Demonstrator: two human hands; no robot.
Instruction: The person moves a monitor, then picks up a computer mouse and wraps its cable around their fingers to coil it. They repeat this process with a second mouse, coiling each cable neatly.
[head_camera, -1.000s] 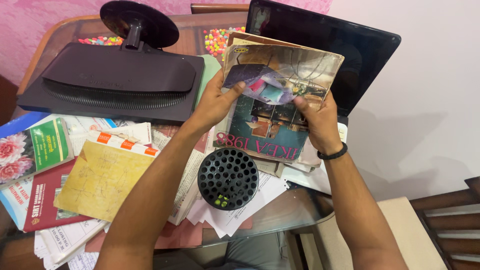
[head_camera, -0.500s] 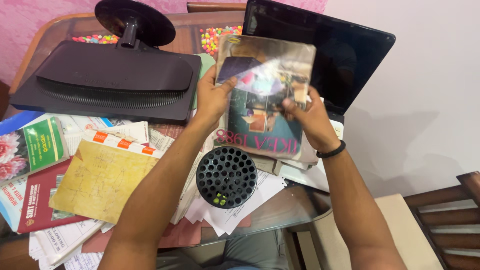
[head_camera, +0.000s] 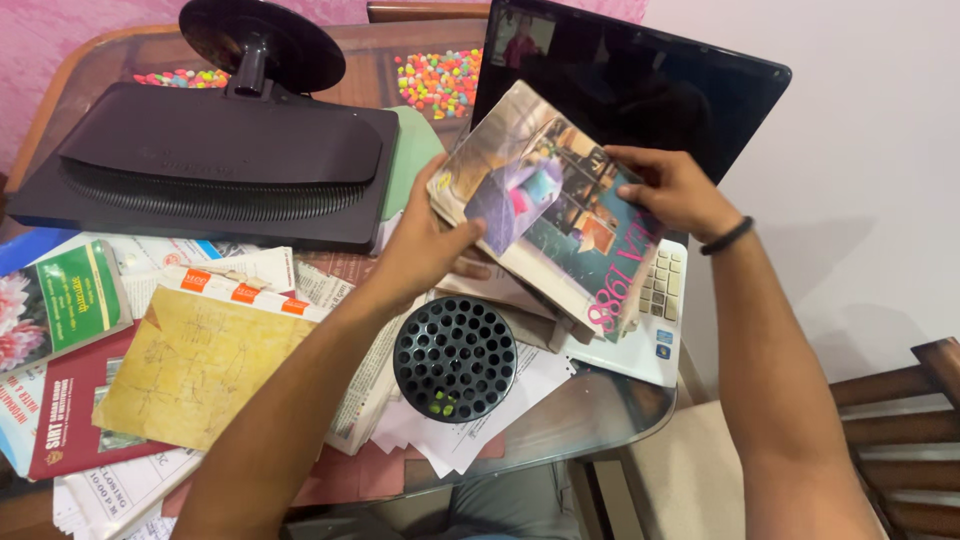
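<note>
An old magazine (head_camera: 548, 205) with a worn, glossy cover is held tilted above the desk, in front of an open laptop (head_camera: 640, 90) whose keyboard it mostly hides; only a strip of white keys shows at its lower right. The left hand (head_camera: 425, 250) grips its left edge, thumb curled over the cover and fingers hidden beneath. The right hand (head_camera: 672, 190) is closed on the upper right edge, fingertips on the cover; a dark band sits on that wrist. More worn booklets lie just under the magazine, their covers largely concealed.

Below the hands stands a black round holder (head_camera: 454, 357) pierced with holes, seen from above, resting on loose white papers. To the left lie a yellowed paper (head_camera: 195, 365), a red booklet (head_camera: 62, 420) and a green one (head_camera: 62, 300), both cut by the frame. A black monitor (head_camera: 215, 160) lies face down, its stand up. Coloured beads (head_camera: 440, 80) show under the glass tabletop (head_camera: 590, 420). A wooden chair (head_camera: 900, 400) is partly visible at right.
</note>
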